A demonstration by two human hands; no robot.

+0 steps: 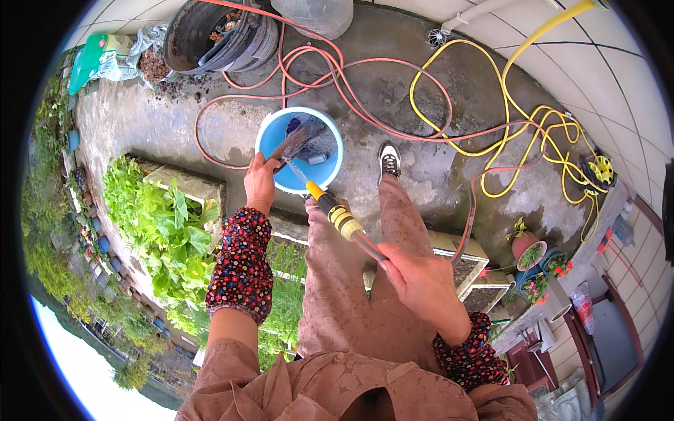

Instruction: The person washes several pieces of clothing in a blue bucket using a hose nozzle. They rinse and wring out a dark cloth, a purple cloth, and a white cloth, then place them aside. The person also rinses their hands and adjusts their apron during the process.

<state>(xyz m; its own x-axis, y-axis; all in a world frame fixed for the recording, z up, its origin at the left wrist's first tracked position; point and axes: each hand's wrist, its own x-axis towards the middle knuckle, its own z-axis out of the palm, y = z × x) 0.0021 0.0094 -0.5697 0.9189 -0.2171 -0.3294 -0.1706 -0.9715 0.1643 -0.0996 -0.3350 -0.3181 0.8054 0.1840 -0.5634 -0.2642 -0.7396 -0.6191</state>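
My left hand (259,181) grips the near end of a flat, dark brown piece (296,141), whose exact kind I cannot tell. It slants over a light blue plastic bucket (271,136) on the wet concrete. Inside the bucket lie water, a small grey block-like object (317,159) and something dark purple (293,125). My right hand (421,284) is closed around an orange-red garden hose (368,246), just behind its yellow-and-black nozzle (330,209). From the nozzle tip, water (297,171) sprays onto the brown piece.
Loops of orange hose (363,108) and yellow hose (500,87) cross the concrete towards a yellow hose reel (599,171). A large black tub (253,47) stands at the back left. Leafy greens (152,210) grow in a raised bed to the left; potted flowers (558,268) stand at right.
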